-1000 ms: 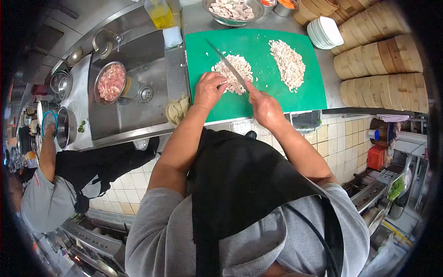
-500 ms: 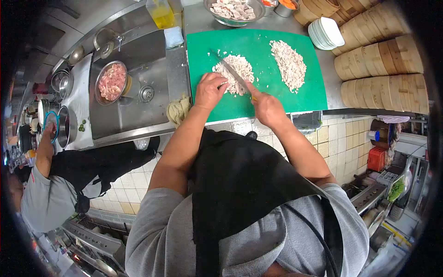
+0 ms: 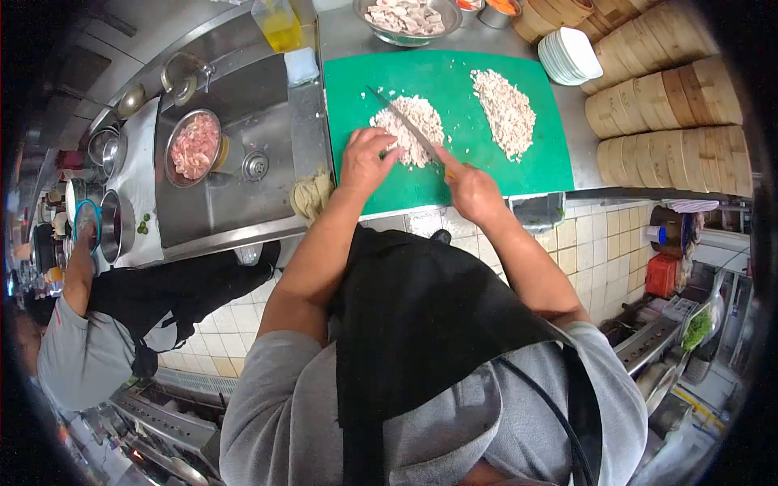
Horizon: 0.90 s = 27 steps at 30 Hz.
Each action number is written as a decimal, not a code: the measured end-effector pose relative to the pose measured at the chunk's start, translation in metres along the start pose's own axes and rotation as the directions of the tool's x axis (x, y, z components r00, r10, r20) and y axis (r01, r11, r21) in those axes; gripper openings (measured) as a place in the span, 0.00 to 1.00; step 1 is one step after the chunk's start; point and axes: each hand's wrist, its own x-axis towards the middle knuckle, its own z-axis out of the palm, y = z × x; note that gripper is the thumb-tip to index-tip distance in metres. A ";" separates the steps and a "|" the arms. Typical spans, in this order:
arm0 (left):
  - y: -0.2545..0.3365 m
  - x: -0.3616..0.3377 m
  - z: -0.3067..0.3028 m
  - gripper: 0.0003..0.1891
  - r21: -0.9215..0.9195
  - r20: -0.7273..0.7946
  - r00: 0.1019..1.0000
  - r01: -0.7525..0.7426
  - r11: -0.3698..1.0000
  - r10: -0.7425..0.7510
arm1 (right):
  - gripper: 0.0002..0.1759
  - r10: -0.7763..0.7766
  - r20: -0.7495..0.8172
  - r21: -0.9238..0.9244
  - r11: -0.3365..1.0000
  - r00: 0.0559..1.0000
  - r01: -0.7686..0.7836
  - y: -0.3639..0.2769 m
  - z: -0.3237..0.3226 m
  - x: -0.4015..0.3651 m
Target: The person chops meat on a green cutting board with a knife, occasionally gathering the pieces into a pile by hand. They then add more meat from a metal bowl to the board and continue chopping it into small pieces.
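My right hand is closed around the handle of a long kitchen knife. Its blade slants up and left across a pile of finely chopped pale meat on the green cutting board. At the pile's lower left edge rests my left hand, its fingers bent and the thumb a little apart from the forefinger. Nothing shows between them. Farther right on the board lies a second chopped pile, with neither hand touching it.
Behind the board stands a metal bowl of meat pieces. White dishes and bamboo steamers are stacked right. Left, a sink holds a bowl of raw meat. A co-worker stands far left.
My left thumb and forefinger have parted slightly from their closer pinch. The knife stays over the pile in nearly the same place. The co-worker's hand has shifted slightly.
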 end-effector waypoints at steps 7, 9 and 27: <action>0.034 -0.011 -0.013 0.71 0.288 0.194 0.967 0.102 0.952 -0.162 | 0.39 0.166 -0.198 0.027 0.986 0.966 -0.164 0.020 -0.027 -0.021; 0.037 -0.005 -0.006 0.80 0.382 0.273 0.924 0.154 0.911 -0.270 | 0.40 0.210 -0.269 -0.046 0.972 0.940 -0.231 0.039 -0.023 -0.026; 0.013 0.051 0.047 0.30 0.036 0.045 0.979 0.199 0.979 -0.201 | 0.39 0.030 -0.261 0.306 0.950 0.965 0.054 -0.004 0.019 0.000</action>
